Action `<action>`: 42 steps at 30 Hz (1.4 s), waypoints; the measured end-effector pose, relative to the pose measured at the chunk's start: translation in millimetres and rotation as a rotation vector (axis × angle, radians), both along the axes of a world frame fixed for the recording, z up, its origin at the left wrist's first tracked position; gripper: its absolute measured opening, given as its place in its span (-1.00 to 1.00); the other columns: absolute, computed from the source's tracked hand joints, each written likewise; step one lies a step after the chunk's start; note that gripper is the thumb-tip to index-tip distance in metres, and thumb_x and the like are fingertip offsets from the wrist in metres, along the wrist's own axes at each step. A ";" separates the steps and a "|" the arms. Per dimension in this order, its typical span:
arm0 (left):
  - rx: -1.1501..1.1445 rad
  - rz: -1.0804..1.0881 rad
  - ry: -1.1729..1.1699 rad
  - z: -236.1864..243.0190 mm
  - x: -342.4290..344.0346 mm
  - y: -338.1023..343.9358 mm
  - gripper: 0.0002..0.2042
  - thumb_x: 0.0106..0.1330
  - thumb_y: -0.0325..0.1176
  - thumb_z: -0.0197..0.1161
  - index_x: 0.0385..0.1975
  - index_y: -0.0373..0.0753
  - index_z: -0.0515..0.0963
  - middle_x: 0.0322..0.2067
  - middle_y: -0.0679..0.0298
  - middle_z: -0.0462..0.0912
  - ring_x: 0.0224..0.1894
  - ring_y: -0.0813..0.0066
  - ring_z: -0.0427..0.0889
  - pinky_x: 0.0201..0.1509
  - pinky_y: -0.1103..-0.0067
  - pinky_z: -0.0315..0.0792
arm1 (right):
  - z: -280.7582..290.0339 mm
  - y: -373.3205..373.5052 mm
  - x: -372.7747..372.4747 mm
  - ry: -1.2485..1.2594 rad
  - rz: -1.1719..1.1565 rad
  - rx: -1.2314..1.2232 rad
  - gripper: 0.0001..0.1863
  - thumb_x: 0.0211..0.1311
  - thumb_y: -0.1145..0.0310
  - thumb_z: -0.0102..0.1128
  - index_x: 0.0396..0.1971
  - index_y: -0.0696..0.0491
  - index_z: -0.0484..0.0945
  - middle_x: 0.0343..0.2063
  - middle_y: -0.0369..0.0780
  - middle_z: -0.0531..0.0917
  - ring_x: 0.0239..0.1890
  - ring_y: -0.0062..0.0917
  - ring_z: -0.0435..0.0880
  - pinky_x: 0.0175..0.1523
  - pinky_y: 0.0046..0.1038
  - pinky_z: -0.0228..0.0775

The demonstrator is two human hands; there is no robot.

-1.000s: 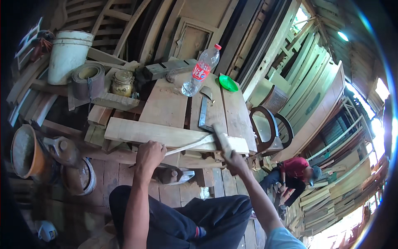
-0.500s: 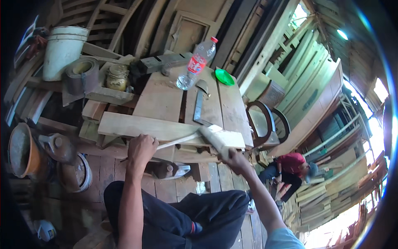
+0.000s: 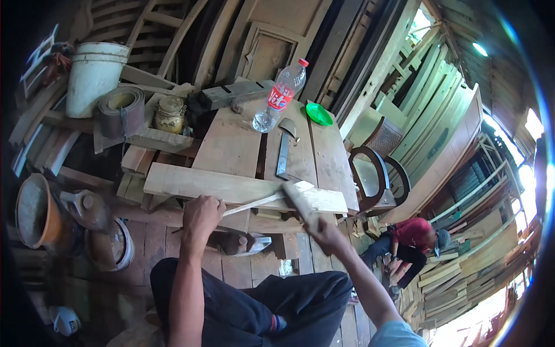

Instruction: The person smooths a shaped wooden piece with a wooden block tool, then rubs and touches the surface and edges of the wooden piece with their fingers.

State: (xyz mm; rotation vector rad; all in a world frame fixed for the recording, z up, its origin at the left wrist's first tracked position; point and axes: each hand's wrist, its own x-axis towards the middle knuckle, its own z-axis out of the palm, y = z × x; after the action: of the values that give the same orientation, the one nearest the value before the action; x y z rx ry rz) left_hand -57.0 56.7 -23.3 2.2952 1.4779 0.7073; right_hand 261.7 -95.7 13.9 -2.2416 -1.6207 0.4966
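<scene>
My left hand [image 3: 202, 218] is closed around the near end of a thin pale wooden strip [image 3: 254, 204]. The strip slants up to the right along the front of a pale plank [image 3: 217, 185]. My right hand [image 3: 328, 237] grips a flat grey-brown bar-like tool [image 3: 298, 203], whose exact kind I cannot make out. Its far end lies across the strip's right part, over the plank. Behind the plank, an L-shaped metal square [image 3: 282, 155] rests on the wooden bench top [image 3: 225, 144], near a small curved piece [image 3: 287, 125].
A plastic bottle [image 3: 278, 98] and green dish [image 3: 319, 114] stand farther back. At left are a white bucket [image 3: 95, 81], an abrasive-looking roll [image 3: 121, 113] and a jar [image 3: 170, 114]. A plane-like tool [image 3: 238, 244] lies below the bench. Another person [image 3: 407, 237] sits at right beside stacked boards.
The whole view has shifted a little, so the scene sits lower and farther right. Against the plank, my right hand and its tool have moved slightly left. My left hand keeps its grip.
</scene>
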 end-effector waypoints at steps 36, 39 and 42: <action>-0.077 -0.154 -0.063 10.2 40.4 -33.5 -0.60 0.35 0.00 0.11 -0.29 -0.28 0.60 -0.47 -0.08 0.65 -0.37 -0.05 0.67 -0.28 0.18 0.50 | 8.5 -0.2 -64.8 -0.025 -0.144 -0.089 -0.30 0.18 -0.16 0.09 -0.04 0.27 0.44 -0.36 0.19 0.64 -0.21 0.07 0.64 -0.08 -0.11 0.45; -0.081 -0.155 -0.044 4.6 38.3 -28.7 -0.61 0.35 -0.01 0.13 -0.29 -0.28 0.57 -0.47 -0.04 0.65 -0.35 -0.01 0.69 -0.29 0.21 0.54 | 15.7 5.0 -48.8 -0.088 -0.074 -0.034 -0.29 0.17 -0.18 0.11 -0.09 0.28 0.50 -0.39 0.18 0.64 -0.23 0.03 0.65 -0.09 -0.12 0.46; -0.108 -0.180 -0.021 13.9 36.9 -30.6 -0.63 0.36 -0.03 0.12 -0.31 -0.28 0.59 -0.47 0.00 0.66 -0.34 0.04 0.70 -0.31 0.23 0.56 | 19.9 21.5 -15.5 -0.072 -0.277 -0.068 -0.26 0.14 -0.21 0.15 -0.23 0.35 0.55 -0.51 0.06 0.66 -0.44 -0.15 0.69 -0.22 -0.20 0.49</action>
State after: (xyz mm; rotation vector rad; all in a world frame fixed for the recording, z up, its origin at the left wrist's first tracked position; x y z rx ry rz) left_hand -20.1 26.2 -9.5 2.2944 1.2487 0.5846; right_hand 246.1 -74.2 33.8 -2.5096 -1.3115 0.4066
